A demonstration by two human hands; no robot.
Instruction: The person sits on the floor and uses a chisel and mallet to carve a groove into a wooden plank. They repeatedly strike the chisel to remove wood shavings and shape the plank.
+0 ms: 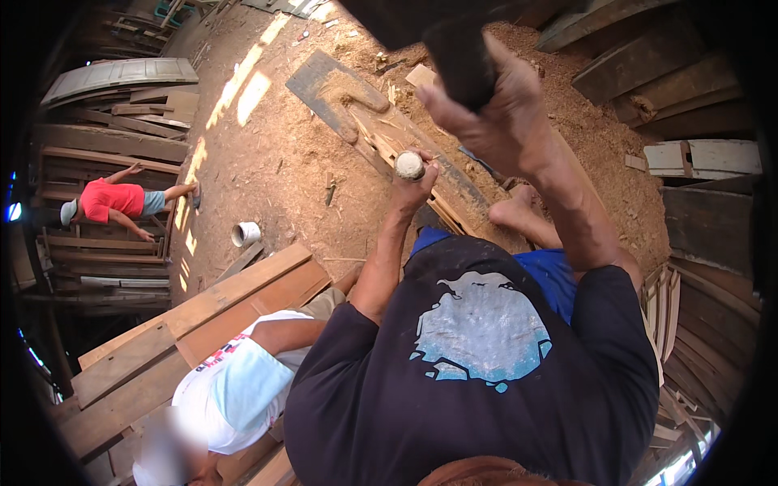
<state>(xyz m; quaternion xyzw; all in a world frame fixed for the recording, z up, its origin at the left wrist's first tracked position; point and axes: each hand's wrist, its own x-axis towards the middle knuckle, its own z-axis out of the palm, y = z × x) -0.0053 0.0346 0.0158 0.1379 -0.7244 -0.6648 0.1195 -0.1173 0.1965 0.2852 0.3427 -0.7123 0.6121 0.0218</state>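
Note:
My left hand [418, 185] is closed around an upright chisel, whose round, pale butt [409, 166] faces up; its blade is hidden below the fist. Under it lies a long wooden workpiece [312, 77] with a carved, rounded recess strewn with shavings. Raised high on the right, my right hand [515, 105] grips the dark handle of a mallet [462, 65]. The mallet's black head fills the top edge, partly cut off, well apart from the chisel. Beside the workpiece rests my bare foot [515, 209].
Wood shavings [600, 174] cover the ground. Planks [194, 320] are stacked at the left, where a person in a white shirt [251, 381] sits close by. Farther left are a white bucket [245, 234] and a person in red [113, 198]. Boards [705, 202] line the right side.

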